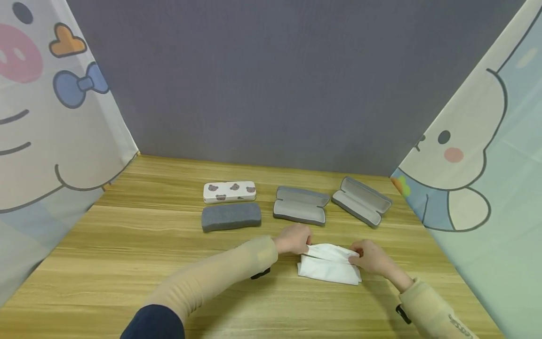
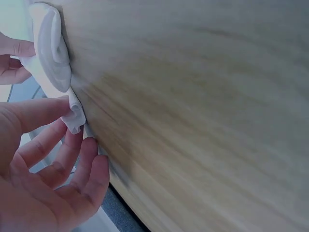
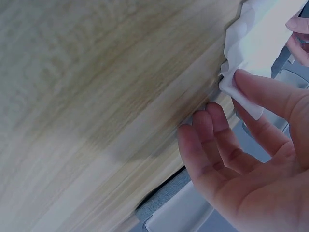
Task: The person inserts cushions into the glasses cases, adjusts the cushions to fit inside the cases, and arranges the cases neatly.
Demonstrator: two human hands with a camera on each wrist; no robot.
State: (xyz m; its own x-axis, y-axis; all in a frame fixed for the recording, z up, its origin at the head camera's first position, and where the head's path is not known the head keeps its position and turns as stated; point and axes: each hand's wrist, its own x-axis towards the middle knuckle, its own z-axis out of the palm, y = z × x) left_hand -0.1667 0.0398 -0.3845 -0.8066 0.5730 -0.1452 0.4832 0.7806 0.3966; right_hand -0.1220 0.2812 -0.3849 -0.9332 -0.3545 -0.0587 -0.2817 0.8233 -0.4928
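Observation:
A white cloth (image 1: 329, 269) lies partly folded on the wooden table, its far part lifted between both hands. At its far left corner my left hand (image 1: 293, 239) pinches the edge between thumb and fingers. The far right corner is pinched by my right hand (image 1: 370, 257). In the left wrist view the left hand (image 2: 58, 169) grips a small rolled edge of the cloth (image 2: 50, 53), other fingers loosely bent. The right wrist view has the right hand (image 3: 251, 140) with its thumb pressing the cloth (image 3: 251, 43) against the index finger.
Beyond the hands stand two opened grey glasses cases (image 1: 299, 210) (image 1: 360, 203). To their left are a closed grey case (image 1: 231, 217) and a white case with bear prints (image 1: 229, 192). A grey panel (image 1: 262, 84) rises behind the table (image 1: 127, 245), with printed cartoon curtains at both sides.

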